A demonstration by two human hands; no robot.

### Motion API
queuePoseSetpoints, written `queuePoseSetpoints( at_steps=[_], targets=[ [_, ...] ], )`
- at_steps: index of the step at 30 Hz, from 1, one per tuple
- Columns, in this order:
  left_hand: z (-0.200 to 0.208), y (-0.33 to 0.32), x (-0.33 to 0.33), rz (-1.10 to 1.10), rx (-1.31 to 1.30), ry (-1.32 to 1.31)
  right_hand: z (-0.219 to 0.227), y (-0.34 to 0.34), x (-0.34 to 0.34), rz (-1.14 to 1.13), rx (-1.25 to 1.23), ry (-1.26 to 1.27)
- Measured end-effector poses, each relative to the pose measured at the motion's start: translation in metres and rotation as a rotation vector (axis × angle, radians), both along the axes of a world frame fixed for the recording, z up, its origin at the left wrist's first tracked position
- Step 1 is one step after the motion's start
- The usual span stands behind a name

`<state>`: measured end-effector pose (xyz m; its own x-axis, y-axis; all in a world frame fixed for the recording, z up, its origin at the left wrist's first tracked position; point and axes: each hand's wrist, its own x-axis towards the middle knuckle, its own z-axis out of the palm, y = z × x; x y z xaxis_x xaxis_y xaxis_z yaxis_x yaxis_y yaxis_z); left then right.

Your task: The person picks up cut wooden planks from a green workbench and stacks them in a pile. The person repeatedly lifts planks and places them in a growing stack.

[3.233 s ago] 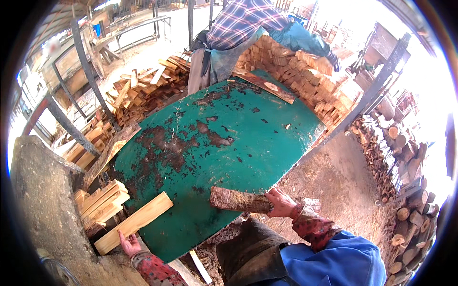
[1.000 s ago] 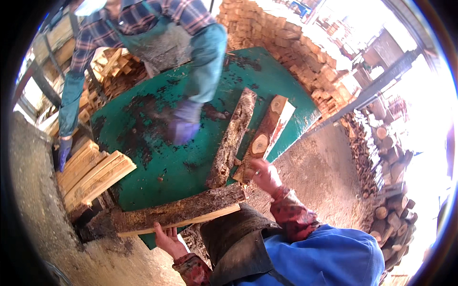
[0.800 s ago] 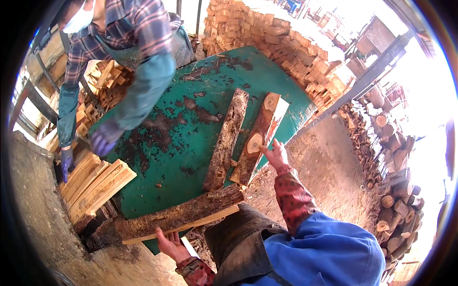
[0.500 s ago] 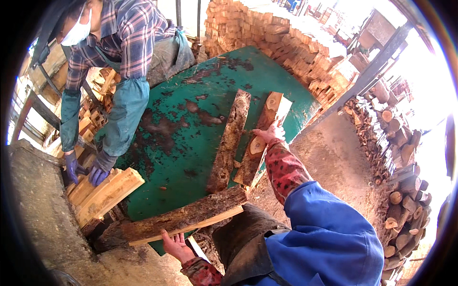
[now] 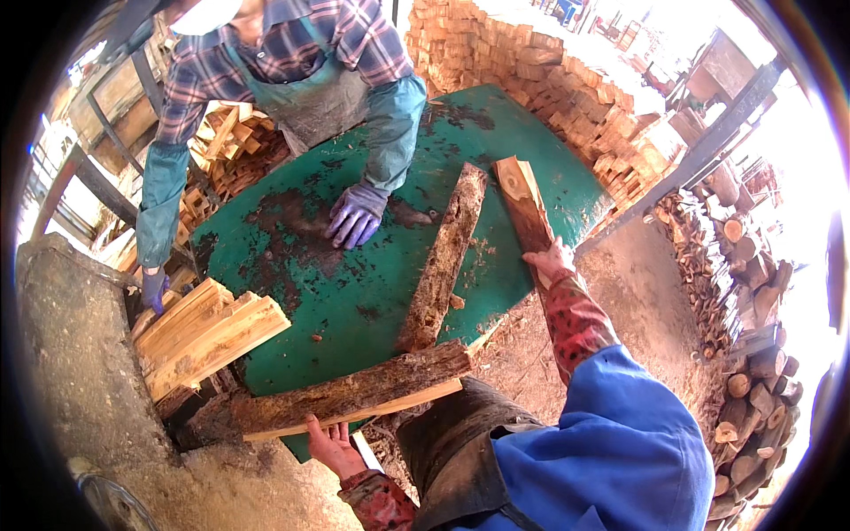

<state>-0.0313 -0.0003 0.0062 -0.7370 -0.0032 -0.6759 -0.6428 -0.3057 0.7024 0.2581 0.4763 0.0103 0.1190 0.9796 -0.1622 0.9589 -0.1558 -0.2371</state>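
My left hand [image 5: 335, 450] grips the lower edge of a long bark-covered wooden slab [image 5: 354, 389], which lies across the near end of a green table [image 5: 345, 283]. My right hand [image 5: 551, 261] is closed on a split wooden plank [image 5: 521, 199] with a pale far end, at the table's right side. The plank's near end is hidden behind my hand and sleeve. Between my two hands, a second bark slab [image 5: 447, 252] rests lengthwise on the table, its near end close to the first slab.
Across the table a person leans over, one purple glove [image 5: 357, 215] on the tabletop, the other glove [image 5: 154, 290] at a bundle of split planks [image 5: 212, 332]. Stacked wood blocks [image 5: 496, 66] stand behind the table. Piled logs [image 5: 753, 372] line the right.
The plank in my right hand has turned, its far end swinging left. The person opposite has moved one glove from the planks onto the tabletop. My left hand remains on its slab.
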Motion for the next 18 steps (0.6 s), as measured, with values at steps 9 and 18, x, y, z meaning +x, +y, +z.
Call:
queuePoseSetpoints(
  at_steps=[9, 18],
  targets=[
    [-0.006, -0.004, -0.001, -0.048, 0.034, 0.029, -0.010, -0.043, 0.031, -0.045, -0.058, 0.400],
    [-0.007, -0.003, -0.005, 0.056, 0.052, 0.007, -0.025, -0.048, 0.051, -0.002, -0.074, 0.661]
  ],
)
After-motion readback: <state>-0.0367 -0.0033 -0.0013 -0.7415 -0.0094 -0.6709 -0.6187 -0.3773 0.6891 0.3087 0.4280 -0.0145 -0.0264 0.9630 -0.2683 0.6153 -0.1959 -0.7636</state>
